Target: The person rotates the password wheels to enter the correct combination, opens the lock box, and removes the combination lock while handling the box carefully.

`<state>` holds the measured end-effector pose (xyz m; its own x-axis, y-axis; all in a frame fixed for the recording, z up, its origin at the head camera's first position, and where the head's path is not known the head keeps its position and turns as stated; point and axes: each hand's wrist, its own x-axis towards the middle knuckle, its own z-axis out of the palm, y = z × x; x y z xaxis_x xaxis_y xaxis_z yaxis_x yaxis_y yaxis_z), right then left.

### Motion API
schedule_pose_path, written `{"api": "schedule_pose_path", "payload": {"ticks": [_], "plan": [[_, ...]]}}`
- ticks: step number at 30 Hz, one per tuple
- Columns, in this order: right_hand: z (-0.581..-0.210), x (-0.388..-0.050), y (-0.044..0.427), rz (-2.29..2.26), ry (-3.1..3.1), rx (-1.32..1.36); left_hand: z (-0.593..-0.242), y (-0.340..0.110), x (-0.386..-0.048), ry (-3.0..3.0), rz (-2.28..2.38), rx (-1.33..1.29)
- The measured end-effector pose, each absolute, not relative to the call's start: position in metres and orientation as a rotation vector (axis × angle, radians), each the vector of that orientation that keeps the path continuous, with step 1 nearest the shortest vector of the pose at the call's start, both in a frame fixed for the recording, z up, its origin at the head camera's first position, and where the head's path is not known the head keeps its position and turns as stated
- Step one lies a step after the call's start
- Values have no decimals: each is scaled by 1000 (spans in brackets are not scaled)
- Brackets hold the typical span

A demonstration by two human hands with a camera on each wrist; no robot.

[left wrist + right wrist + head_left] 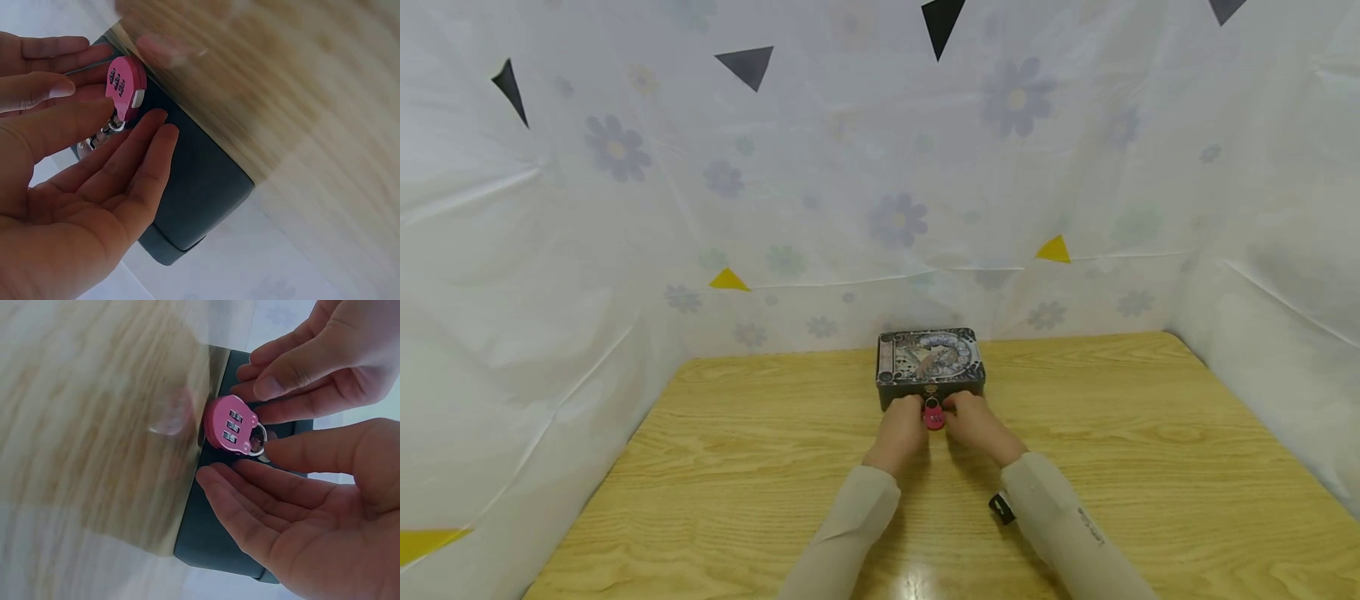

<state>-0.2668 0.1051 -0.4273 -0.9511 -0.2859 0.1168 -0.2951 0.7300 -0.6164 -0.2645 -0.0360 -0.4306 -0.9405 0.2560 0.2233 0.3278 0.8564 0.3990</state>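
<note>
A pink padlock [934, 416] with number dials hangs by its metal shackle at the front clasp [931, 389] of a dark tin box [931, 358] with a picture on its lid. In the right wrist view the padlock [230, 425] shows its dial face. My left hand [904, 427] is at the padlock's left, its fingers loosely extended beside the box front. My right hand [976, 421] is on the other side, fingers likewise loosely extended and thumb near the shackle. Neither hand visibly grips the padlock [126, 87]. Whether a fingertip touches it, I cannot tell.
The box stands near the back of a wood-grain table [760, 467]. Behind it hangs a white flowered sheet [820, 200], with plain white sheets at both sides. Beside the right sleeve lies a small black object [1002, 508], partly covered.
</note>
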Motion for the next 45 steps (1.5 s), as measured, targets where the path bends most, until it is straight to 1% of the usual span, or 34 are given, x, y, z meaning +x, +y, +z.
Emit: {"api": "schedule_pose_path", "payload": {"ticks": [15, 28, 37, 45], "plan": [[-434, -271, 101, 1136, -2870, 406, -429, -35, -267, -2902, -914, -376], [-432, -268, 105, 1275, -2842, 404, -430, -40, -270, -2850, -1125, -419], [-434, -268, 106, 1315, -2782, 405, -433, -44, -272, -2823, -1408, -352], [-435, -269, 106, 1503, -2735, 350, -431, -42, -272, -2837, -1494, -284]]}}
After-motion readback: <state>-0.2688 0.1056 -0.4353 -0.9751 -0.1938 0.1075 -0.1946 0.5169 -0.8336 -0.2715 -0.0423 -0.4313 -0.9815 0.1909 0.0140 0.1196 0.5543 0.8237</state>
